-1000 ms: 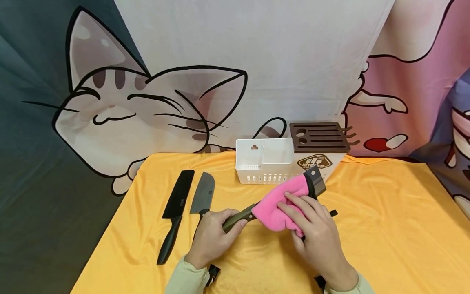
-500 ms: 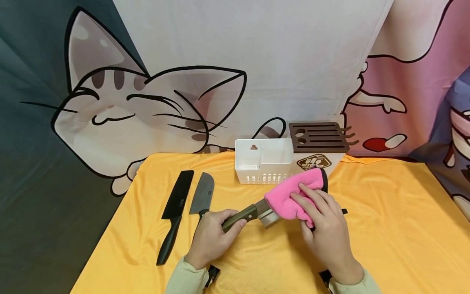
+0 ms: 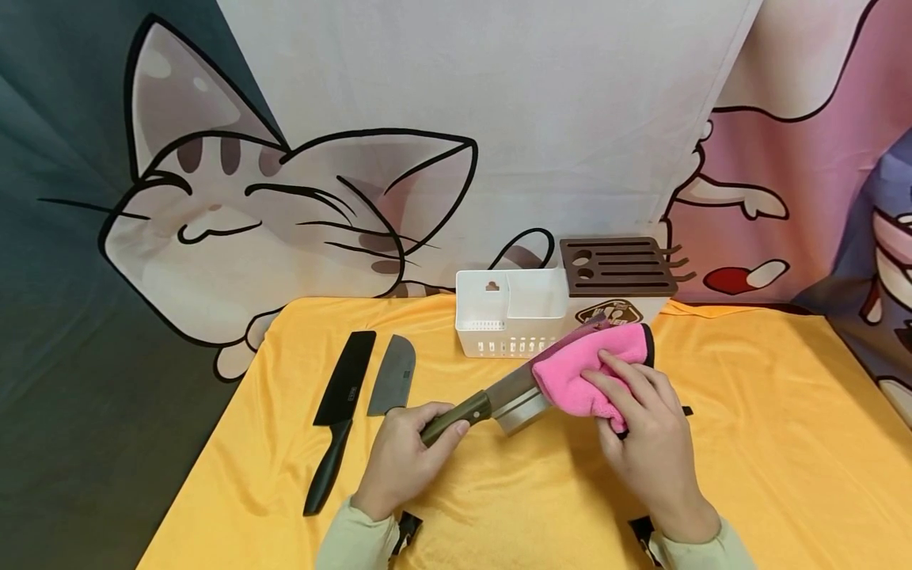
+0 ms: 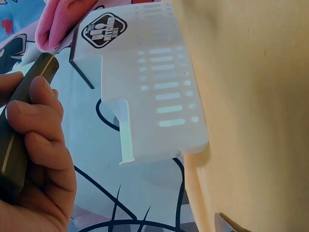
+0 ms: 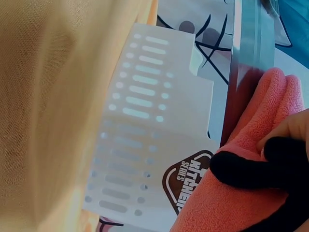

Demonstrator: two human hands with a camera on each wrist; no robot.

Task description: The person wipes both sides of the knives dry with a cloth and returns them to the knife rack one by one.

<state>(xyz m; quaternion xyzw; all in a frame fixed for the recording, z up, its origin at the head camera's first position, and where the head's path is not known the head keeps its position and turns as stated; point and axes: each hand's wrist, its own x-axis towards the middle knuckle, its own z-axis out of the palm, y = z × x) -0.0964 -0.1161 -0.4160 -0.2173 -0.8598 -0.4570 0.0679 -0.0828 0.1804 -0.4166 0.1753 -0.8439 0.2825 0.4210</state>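
Note:
My left hand [image 3: 406, 455] grips the olive-green handle of a cleaver [image 3: 516, 408], its broad metal blade slanting up to the right. Around the blade's far part, a pink cloth [image 3: 580, 376] with black edging is folded. My right hand [image 3: 651, 447] holds that cloth, its fingertips pressing it against the blade. In the left wrist view, curled fingers wrap the handle [image 4: 17, 130]. The right wrist view has the cloth [image 5: 270, 111] against the shiny blade [image 5: 251, 48]. The cloth hides the blade's far end, apart from its upper edge.
A black knife [image 3: 345, 388] and a grey-bladed knife [image 3: 395, 376] lie left on the yellow tablecloth [image 3: 769, 427]. Behind the cleaver stands a white holder [image 3: 516, 317] with a brown slotted top [image 3: 620, 267]. A small black tip [image 3: 687, 410] shows beside my right hand.
My right hand has slid the pink cloth along the blade toward its far end, baring the part near the handle. The left hand keeps its grip, shifting very slightly left.

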